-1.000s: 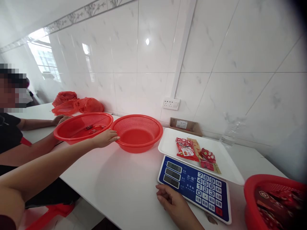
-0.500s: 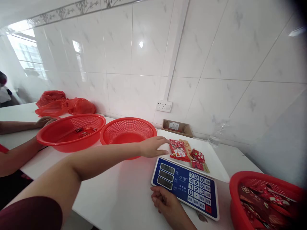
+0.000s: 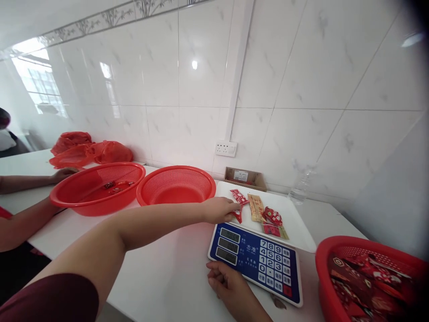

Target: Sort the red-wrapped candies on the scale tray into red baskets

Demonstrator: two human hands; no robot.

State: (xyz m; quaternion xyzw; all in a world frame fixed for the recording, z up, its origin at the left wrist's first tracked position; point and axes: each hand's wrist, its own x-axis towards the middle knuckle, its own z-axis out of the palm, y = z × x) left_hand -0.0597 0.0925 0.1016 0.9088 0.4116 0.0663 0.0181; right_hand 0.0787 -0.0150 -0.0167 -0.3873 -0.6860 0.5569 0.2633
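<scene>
A: Where is the left hand (image 3: 217, 210) working, and what are its fingers doing?

B: It is resting over the left side of the white tray (image 3: 298, 223) of the scale (image 3: 246, 243), in the middle of the frame. The fingers are grasping a red packet (image 3: 237, 215), and the hand is hiding most of this packet.

A: Which things are lying near it?

B: A patterned red pouch (image 3: 239, 197) is lying just beyond the fingers. Further to the right of the frame, a tan packet (image 3: 256, 208) and a crumpled sachet (image 3: 273, 216) are lying on the same tray.

A: Is the right hand (image 3: 225, 282) also grasping something?

B: No, its fingers are lying loosely bent and released. This hand is resting at lower centre, just beside the near left edge of the scale.

A: And what is standing around?

B: On the counter (image 3: 161, 264), two red baskets (image 3: 97, 208) are standing at centre left, and a filled basket (image 3: 323, 273) is occupying the lower right.
</scene>
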